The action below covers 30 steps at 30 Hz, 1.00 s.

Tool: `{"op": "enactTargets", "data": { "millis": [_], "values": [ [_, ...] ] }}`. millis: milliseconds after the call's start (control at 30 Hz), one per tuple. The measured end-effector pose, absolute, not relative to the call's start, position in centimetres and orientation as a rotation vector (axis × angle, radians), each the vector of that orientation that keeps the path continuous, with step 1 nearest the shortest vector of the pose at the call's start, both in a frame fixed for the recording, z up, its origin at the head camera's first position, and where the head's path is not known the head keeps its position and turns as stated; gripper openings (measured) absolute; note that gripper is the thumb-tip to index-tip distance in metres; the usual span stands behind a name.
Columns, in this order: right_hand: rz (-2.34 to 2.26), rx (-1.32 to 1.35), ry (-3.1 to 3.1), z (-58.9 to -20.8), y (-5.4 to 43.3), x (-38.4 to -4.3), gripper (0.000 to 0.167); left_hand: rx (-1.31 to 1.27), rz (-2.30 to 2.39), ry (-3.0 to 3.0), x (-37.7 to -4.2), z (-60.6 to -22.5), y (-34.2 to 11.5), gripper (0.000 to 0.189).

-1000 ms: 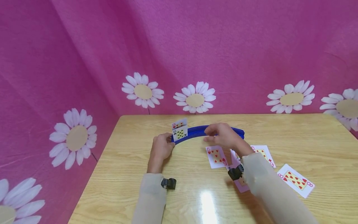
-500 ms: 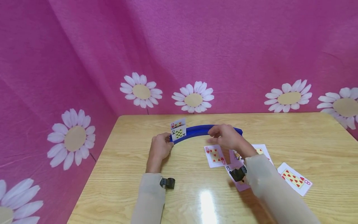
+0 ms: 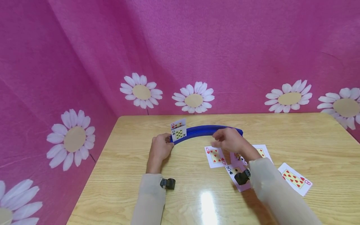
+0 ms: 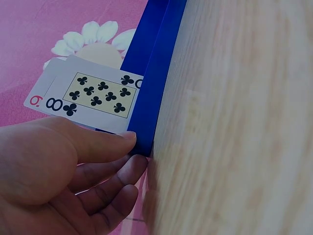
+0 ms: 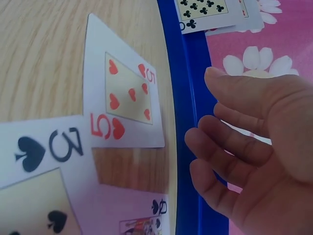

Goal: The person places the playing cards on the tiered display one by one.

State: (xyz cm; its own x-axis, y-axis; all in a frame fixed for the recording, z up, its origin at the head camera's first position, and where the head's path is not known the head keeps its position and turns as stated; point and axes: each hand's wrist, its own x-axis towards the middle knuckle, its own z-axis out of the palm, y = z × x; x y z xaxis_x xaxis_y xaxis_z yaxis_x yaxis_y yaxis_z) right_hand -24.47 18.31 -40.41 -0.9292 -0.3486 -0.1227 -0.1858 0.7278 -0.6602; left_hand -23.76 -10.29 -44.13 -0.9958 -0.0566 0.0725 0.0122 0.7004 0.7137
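Note:
A curved blue card holder (image 3: 206, 128) stands toward the far side of the wooden table. Slotted upright at its left end are an eight of clubs (image 3: 179, 134) and, behind it, a red hearts card (image 3: 177, 125). My left hand (image 3: 161, 148) grips that end, thumb (image 4: 110, 146) against the front face. Near the holder's right part hovers my right hand (image 3: 232, 141), fingers loosely bent and holding nothing. Below its fingertips lies a five of hearts (image 3: 215, 157), and under the wrist are a three of spades (image 3: 232, 174) and a partly covered queen of spades (image 5: 142, 225).
Right of my forearm lie a diamonds card (image 3: 262, 151), partly covered by the arm, and an eight of hearts (image 3: 295, 179). A pink cloth (image 3: 242, 47) with large daisies hangs behind and left of the table (image 3: 135, 125).
My right hand has drawn back slightly toward the right and nearer to me, over the cards. The left hand stays at the holder's end. The whole head view has shifted a little.

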Motion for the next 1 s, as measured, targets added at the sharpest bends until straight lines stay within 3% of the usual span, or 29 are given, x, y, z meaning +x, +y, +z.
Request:
{"op": "enactTargets", "data": {
  "millis": [367,1000],
  "values": [
    [-0.928,-0.379,2.712,-41.1,18.9,-24.0,0.045,0.044,-1.196,-2.811,-23.6,-44.0,-10.3,0.035],
    [-0.769,-0.435,2.764,-42.0,19.1,-24.1,0.027,0.022,-1.187,-2.801,-23.6,-44.0,-10.3,0.035]
  ]
}}
